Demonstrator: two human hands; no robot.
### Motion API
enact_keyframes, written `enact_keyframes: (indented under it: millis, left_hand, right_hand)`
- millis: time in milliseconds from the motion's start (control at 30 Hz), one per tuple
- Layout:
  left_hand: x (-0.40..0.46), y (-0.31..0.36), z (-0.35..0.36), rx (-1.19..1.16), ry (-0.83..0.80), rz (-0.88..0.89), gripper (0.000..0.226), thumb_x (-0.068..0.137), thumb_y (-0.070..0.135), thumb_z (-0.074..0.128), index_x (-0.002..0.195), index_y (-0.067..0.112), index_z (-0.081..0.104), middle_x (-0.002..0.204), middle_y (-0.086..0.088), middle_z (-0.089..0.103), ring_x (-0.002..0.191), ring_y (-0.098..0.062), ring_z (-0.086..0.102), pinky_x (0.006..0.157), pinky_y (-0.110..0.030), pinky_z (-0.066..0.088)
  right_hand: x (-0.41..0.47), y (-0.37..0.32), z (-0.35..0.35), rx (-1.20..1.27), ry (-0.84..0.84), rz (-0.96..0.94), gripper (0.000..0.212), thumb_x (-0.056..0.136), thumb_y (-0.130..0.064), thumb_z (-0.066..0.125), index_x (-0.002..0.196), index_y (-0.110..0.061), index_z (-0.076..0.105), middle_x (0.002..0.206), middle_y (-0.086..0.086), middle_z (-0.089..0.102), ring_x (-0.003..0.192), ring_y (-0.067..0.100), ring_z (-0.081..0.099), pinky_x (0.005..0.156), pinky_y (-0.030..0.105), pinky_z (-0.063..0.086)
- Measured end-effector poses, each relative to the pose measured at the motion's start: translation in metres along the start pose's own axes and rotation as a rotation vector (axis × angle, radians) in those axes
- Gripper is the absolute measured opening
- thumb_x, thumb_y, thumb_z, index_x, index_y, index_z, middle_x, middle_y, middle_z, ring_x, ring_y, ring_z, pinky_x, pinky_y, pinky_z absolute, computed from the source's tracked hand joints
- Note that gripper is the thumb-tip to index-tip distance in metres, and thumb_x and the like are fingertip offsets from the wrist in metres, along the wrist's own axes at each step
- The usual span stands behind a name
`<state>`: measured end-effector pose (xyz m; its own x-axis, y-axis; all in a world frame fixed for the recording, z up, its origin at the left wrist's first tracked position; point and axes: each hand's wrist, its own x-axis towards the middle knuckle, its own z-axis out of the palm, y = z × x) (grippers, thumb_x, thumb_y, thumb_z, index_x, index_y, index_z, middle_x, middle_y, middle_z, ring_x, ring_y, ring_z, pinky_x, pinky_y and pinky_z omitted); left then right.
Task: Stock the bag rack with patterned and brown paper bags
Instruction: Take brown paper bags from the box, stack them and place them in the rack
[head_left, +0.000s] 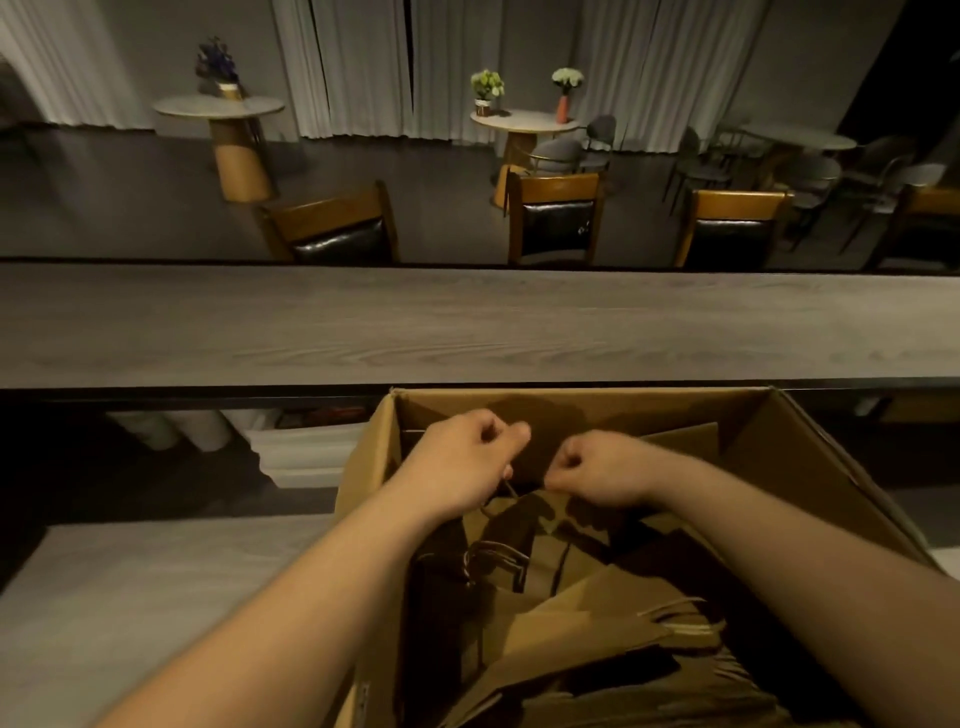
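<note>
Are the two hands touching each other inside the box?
Apart. The head view shows dark box wall between the left hand and the right hand, both curled above the brown paper bags.

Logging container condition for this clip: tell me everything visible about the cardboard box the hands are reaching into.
The cardboard box is plain brown corrugated board, open at the top with its flaps folded outward. It stands just below the near edge of the grey wood-grain counter. Inside lies a loose, overlapping pile of flat brown paper bags with twisted cord handles. Both forearms reach in; the left hand and the right hand are curled over the bags near the far wall.
</note>
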<state>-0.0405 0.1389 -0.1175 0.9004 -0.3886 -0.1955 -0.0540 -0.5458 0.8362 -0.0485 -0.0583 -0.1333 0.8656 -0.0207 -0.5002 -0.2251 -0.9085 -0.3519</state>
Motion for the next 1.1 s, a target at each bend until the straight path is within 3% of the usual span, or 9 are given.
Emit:
enact_keyframes:
  millis: [167, 300, 400, 467, 600, 767, 900, 1000, 1100]
  left_hand:
    - [0.010, -0.011, -0.005, 0.149, 0.095, 0.026, 0.024, 0.099, 0.052, 0.055, 0.094, 0.032, 0.068, 0.080, 0.005, 0.075, 0.077, -0.009, 0.070, 0.080, -0.043, 0.061]
    - [0.016, -0.011, -0.004, 0.197, 0.078, 0.014, 0.019, 0.099, 0.050, 0.057, 0.096, 0.035, 0.068, 0.083, 0.008, 0.074, 0.077, -0.008, 0.071, 0.080, -0.043, 0.063]
    - [0.019, -0.014, -0.005, 0.179, 0.095, 0.017, 0.018, 0.098, 0.050, 0.057, 0.095, 0.036, 0.068, 0.084, 0.009, 0.073, 0.076, -0.008, 0.071, 0.078, -0.041, 0.063]
    - [0.020, -0.014, -0.006, 0.175, 0.086, 0.018, 0.017, 0.098, 0.051, 0.057, 0.096, 0.037, 0.068, 0.084, 0.010, 0.073, 0.075, -0.007, 0.070, 0.078, -0.040, 0.063]
    - [0.020, -0.012, -0.006, 0.171, 0.078, 0.022, 0.018, 0.098, 0.050, 0.057, 0.096, 0.036, 0.068, 0.088, 0.010, 0.073, 0.079, -0.010, 0.069, 0.079, -0.040, 0.062]
    - [0.017, -0.011, -0.005, 0.185, 0.067, 0.020, 0.018, 0.099, 0.051, 0.056, 0.097, 0.036, 0.068, 0.088, 0.010, 0.073, 0.079, -0.008, 0.069, 0.077, -0.037, 0.061]
    - [0.015, -0.011, -0.006, 0.180, 0.062, 0.030, 0.019, 0.099, 0.050, 0.056, 0.099, 0.036, 0.068, 0.087, 0.009, 0.074, 0.077, -0.007, 0.069, 0.078, -0.038, 0.061]
    - [0.013, -0.011, -0.006, 0.173, 0.067, 0.029, 0.019, 0.100, 0.050, 0.056, 0.098, 0.035, 0.068, 0.086, 0.008, 0.074, 0.075, -0.007, 0.069, 0.078, -0.037, 0.061]
    - [0.011, -0.010, -0.007, 0.166, 0.074, 0.039, 0.019, 0.100, 0.049, 0.056, 0.098, 0.035, 0.068, 0.086, 0.009, 0.074, 0.078, -0.006, 0.069, 0.079, -0.036, 0.060]
  right_hand:
    - [0.037, 0.027, 0.055, -0.120, -0.046, -0.071, 0.074, 0.080, -0.046, 0.082, 0.143, -0.028, 0.048, 0.138, -0.003, 0.057, 0.131, 0.021, 0.056, 0.109, 0.041, 0.050]
    - [0.046, 0.037, 0.076, -0.175, -0.050, -0.023, 0.120, 0.068, -0.061, 0.085, 0.160, -0.026, 0.017, 0.161, 0.005, 0.034, 0.151, 0.034, 0.028, 0.123, 0.053, 0.030]
    - [0.046, 0.036, 0.081, -0.098, -0.025, -0.009, 0.122, 0.066, -0.061, 0.087, 0.161, -0.030, 0.016, 0.159, 0.004, 0.037, 0.150, 0.035, 0.030, 0.123, 0.055, 0.028]
    - [0.043, 0.032, 0.081, -0.199, -0.039, -0.028, 0.113, 0.072, -0.059, 0.084, 0.161, -0.026, 0.022, 0.160, 0.003, 0.036, 0.151, 0.032, 0.027, 0.124, 0.053, 0.024]
    - [0.039, 0.033, 0.087, -0.270, -0.073, -0.023, 0.106, 0.075, -0.058, 0.083, 0.161, -0.026, 0.028, 0.167, 0.006, 0.016, 0.154, 0.034, 0.016, 0.124, 0.051, 0.031]
    - [0.036, 0.033, 0.093, 0.120, -0.181, 0.034, 0.129, 0.071, -0.042, 0.093, 0.165, -0.026, 0.006, 0.154, 0.000, 0.044, 0.142, 0.023, 0.045, 0.113, 0.036, 0.047]
    - [0.035, 0.029, 0.096, 0.095, -0.285, 0.084, 0.081, 0.077, -0.037, 0.090, 0.144, -0.026, 0.045, 0.129, -0.007, 0.056, 0.126, 0.017, 0.054, 0.108, 0.038, 0.051]
    - [0.035, 0.025, 0.097, 0.086, -0.333, 0.067, 0.047, 0.081, -0.031, 0.089, 0.117, -0.029, 0.058, 0.115, -0.007, 0.063, 0.115, 0.014, 0.061, 0.099, 0.030, 0.054]
    - [0.032, 0.022, 0.095, 0.070, -0.344, 0.033, 0.048, 0.082, -0.030, 0.089, 0.119, -0.020, 0.061, 0.103, -0.010, 0.061, 0.096, 0.009, 0.061, 0.081, 0.019, 0.049]
